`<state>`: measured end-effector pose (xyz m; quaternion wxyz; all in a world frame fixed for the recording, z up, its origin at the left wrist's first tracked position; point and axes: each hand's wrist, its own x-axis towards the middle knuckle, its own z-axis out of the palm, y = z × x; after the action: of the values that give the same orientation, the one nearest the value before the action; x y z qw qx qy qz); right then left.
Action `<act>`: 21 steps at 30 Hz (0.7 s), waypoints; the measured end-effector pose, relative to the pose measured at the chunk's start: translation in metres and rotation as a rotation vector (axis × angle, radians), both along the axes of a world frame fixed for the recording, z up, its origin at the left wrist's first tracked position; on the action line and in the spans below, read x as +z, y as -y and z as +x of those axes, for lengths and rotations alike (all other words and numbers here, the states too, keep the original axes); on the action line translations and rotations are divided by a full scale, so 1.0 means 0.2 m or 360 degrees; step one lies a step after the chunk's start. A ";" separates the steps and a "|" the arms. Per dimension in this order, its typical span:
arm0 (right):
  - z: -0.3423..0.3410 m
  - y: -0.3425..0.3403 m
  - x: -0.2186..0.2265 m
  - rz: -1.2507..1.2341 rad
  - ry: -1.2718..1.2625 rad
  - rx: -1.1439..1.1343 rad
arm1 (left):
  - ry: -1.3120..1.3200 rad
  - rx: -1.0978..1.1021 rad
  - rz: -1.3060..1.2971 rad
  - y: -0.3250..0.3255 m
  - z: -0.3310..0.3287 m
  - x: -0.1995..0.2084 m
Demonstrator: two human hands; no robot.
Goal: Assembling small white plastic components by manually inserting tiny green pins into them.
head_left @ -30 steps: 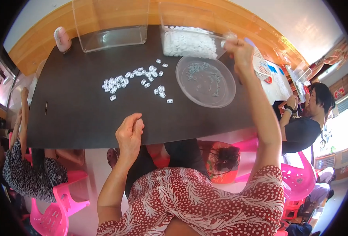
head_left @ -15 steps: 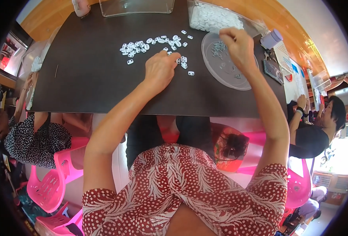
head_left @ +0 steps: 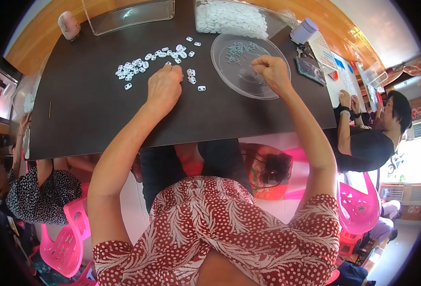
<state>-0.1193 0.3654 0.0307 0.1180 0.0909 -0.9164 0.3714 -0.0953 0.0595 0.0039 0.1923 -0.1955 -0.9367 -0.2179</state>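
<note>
Small white plastic pieces with two holes each (head_left: 135, 66) lie loosely scattered over the dark table. My left hand (head_left: 165, 86) rests among them, its fingers curled together; whatever they may hold is hidden. A few stacked white pieces (head_left: 191, 76) lie just to the right of its fingertips. On the right is a round clear plastic lid (head_left: 227, 85) with a pile of small grey screws (head_left: 239, 50) toward its far side. Over the lid's right part, my right hand (head_left: 273, 74) is closed in a pinch, and anything in it is too small to make out.
A clear tub of white pieces (head_left: 232, 18) stands behind the lid, with an empty-looking clear box (head_left: 129, 18) to its left. A purple-capped bottle (head_left: 304, 29) and a phone (head_left: 310, 70) lie right. People sit at both sides near pink chairs (head_left: 360, 205).
The whole view has swung, so the table sits further left. My right hand has come down and toward me over the lid. My left hand stays among the white pieces.
</note>
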 end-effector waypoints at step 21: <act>-0.11 0.16 -0.03 0.0777 -0.0161 0.0070 | 0.1113 -0.0063 0.2217 0.13 0.46 0.10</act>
<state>-0.1417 0.3337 0.0250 0.1301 0.1551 -0.9698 0.1363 -0.0040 0.0327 0.0240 -0.0396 0.0337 -0.5865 -0.8083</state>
